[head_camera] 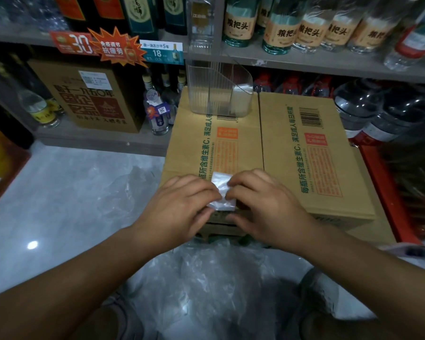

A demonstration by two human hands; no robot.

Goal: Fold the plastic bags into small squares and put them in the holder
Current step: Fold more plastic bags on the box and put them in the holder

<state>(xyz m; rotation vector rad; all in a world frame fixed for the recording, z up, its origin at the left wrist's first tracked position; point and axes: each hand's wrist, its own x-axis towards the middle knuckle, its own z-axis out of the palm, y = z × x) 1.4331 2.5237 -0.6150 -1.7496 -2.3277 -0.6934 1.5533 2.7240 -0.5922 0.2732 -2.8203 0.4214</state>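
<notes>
Fingers point(203, 190) of the left hand point(179, 204) and right hand point(260, 202) pinch a nearly square plastic bag point(221, 192) at the near edge of the box point(304, 148). The holder point(219, 92) waits at the far edge. More loose bags point(219, 278) lie unfolded.

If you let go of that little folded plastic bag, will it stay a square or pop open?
Probably pops open a bit: the folded bag is thin, crinkly film, and the left hand and right hand both pinch it flat on the cardboard box. It looks light and floppy, so lifting should be easy. Its shiny surface may slip.
</notes>
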